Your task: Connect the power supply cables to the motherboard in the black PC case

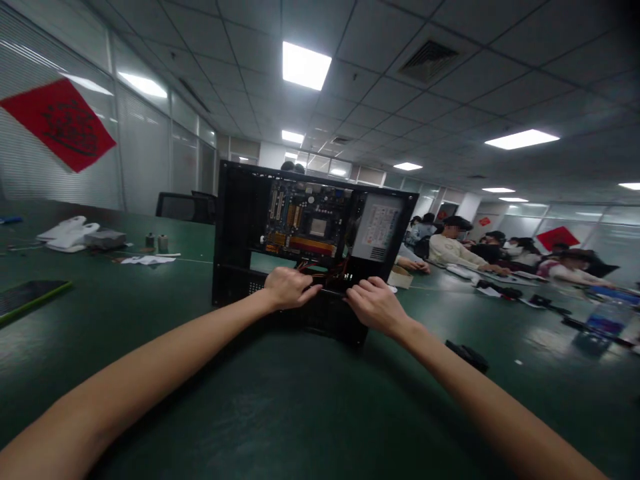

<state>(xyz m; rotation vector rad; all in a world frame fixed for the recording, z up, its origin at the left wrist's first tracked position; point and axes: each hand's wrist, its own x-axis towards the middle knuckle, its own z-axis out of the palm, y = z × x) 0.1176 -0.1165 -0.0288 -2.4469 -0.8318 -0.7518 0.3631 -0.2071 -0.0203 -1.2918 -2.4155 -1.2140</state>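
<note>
A black computer case [233, 220] stands upright and slightly tilted on the green table, its open side toward me. Inside it, the motherboard [300, 217] shows a square processor, and the silver power supply [377, 227] sits at the upper right. Dark and reddish cables [343, 270] hang below the board. My left hand [290, 287] is closed on the crossbar in the lower part of the case, thumb pointing right. Close by on the right, my right hand [376, 303] grips the same crossbar. Both sets of fingertips are partly hidden behind the bar.
White plastic bags [67, 233], a grey box [105, 239] and two small cylinders [163, 243] lie at the left. A green-edged phone-like object [33, 297] is nearer. At right are a black item [467, 355], a plastic bottle [607, 317] and people seated along the table.
</note>
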